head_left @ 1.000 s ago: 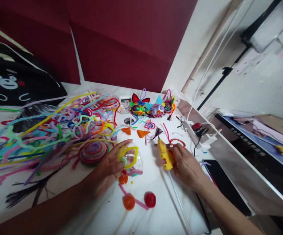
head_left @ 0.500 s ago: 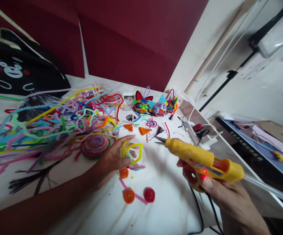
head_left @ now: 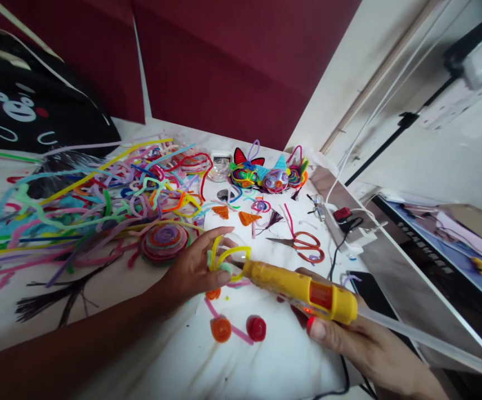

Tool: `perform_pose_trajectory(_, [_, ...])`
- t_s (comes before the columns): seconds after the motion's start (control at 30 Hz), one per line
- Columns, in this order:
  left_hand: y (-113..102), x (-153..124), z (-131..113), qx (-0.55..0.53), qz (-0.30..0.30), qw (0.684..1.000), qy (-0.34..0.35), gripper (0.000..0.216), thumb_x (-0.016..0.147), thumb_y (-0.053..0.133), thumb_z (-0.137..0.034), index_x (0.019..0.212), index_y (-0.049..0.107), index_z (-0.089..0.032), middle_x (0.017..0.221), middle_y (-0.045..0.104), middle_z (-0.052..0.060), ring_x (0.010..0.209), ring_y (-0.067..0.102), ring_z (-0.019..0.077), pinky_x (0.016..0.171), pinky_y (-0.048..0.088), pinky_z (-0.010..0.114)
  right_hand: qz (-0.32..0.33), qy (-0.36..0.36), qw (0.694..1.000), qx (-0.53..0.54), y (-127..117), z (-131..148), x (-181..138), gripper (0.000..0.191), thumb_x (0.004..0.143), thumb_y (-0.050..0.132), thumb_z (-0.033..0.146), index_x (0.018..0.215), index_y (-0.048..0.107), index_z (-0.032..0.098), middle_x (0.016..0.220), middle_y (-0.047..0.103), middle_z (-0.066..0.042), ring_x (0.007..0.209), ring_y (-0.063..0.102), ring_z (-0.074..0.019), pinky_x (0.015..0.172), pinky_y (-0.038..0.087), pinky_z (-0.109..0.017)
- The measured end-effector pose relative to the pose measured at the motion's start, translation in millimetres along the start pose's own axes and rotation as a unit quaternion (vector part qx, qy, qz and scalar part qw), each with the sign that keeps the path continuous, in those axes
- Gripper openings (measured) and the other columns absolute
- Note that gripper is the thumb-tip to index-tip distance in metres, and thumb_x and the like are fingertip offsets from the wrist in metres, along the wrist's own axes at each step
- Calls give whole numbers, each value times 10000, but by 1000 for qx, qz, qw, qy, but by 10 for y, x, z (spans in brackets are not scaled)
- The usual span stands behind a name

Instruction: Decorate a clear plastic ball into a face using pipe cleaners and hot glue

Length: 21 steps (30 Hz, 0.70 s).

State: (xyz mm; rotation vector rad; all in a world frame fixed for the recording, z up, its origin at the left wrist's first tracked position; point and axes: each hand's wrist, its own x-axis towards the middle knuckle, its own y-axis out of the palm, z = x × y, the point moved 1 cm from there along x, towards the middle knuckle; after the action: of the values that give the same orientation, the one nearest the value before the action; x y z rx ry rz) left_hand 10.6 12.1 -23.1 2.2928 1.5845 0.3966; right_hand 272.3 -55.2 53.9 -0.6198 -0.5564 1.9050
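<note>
My left hand [head_left: 201,265] is closed round a clear plastic ball with yellow pipe cleaner [head_left: 235,254] looped over it; mint-green bits show by my thumb. In my right hand [head_left: 344,339] is a yellow hot glue gun [head_left: 299,289], a glue stick [head_left: 428,339] trailing out of its back and a red light glowing near my thumb. The gun's nozzle reaches the yellow loops; whether it touches them I cannot tell. Below my left hand lie an orange coil [head_left: 221,329], a red coil [head_left: 256,329] and a pink pipe cleaner [head_left: 241,334].
Scissors [head_left: 303,245] with orange handles lie beyond the glue gun. A tangle of pipe cleaners [head_left: 111,205] covers the left side, near a coiled disc [head_left: 165,243]. Several decorated balls [head_left: 244,176] stand at the back. A power strip [head_left: 344,228] and a phone [head_left: 376,294] are at right.
My right hand has brought the glue gun leftward, its nozzle now at the yellow loops in my left hand. The scissors and phone have come into fuller view.
</note>
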Motion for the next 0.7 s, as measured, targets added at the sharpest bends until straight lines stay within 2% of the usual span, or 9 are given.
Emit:
perform_pose_trajectory(0.13, [5, -6, -6, 20, 2, 1000, -2, 648, 684, 797, -277, 1273, 530, -305, 1159, 559, 57, 1046, 581, 225, 817, 532, 293, -5, 3, 1000, -6, 5, -31, 4, 496, 850, 570, 577, 1267, 627, 315, 1388, 547, -66, 1227, 544, -334, 1026, 455, -485])
perform_pose_trajectory(0.23, [9, -15, -22, 19, 1, 1000, -4, 658, 677, 799, -293, 1277, 529, -288, 1175, 557, 67, 1068, 569, 243, 829, 528, 309, 15, 17, 1000, 6, 9, -58, 7, 498, 870, 549, 568, 1301, 596, 324, 1437, 499, -59, 1273, 504, -338, 1049, 420, -507])
perform_pose_trajectory(0.33, [17, -22, -38, 19, -3, 1000, -10, 661, 669, 805, -315, 1272, 533, -295, 1174, 559, 59, 1073, 566, 242, 831, 524, 302, 27, 34, 999, 28, 11, -63, 5, 518, 866, 541, 586, 1297, 603, 304, 1397, 542, -78, 1253, 526, -340, 1034, 437, -511])
perform_pose_trajectory(0.47, [23, -26, -44, 19, -2, 1000, -16, 660, 668, 805, -310, 1271, 538, -303, 1172, 562, 53, 1075, 564, 237, 833, 521, 297, 6, 74, 997, 34, 14, -80, -5, 630, 820, 558, 645, 1321, 583, 265, 1386, 548, -116, 1269, 506, -360, 1047, 409, -540])
perform_pose_trajectory(0.7, [4, -25, -24, 23, 3, 1000, -5, 618, 693, 783, -284, 1262, 544, -311, 1166, 569, 50, 1080, 569, 245, 829, 527, 318, 32, 58, 997, 35, -9, -150, -38, 459, 870, 540, 573, 1221, 658, 302, 1281, 638, -78, 1234, 544, -332, 1064, 397, -532])
